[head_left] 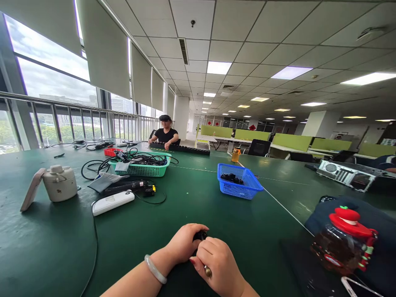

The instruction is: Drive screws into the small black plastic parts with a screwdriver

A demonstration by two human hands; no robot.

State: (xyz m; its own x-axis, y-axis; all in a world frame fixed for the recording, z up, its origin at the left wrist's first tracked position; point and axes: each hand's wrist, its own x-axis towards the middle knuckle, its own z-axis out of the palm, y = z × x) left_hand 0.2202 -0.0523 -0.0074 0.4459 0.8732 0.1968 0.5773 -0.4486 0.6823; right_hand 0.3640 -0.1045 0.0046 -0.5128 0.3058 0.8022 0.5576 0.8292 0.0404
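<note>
Pinching black part (200, 235) with left hand (182, 246); clenching brass-ended tool (208, 271) in right hand (219, 263); perhaps risking slip by pressing askew.

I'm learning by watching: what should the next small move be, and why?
Probably steady the small black piece with the left hand: the right hand sits close beside it, closed around a rounded-end object whose other end is hidden, so a slip might be hard to spot.

On the bench (185, 206), a basket (145, 170) of cables (136, 157) lies left of a second basket (239, 191). A jug (60, 185) stands left, a jar (342, 245) near right, the hands (218, 258) near centre.
</note>
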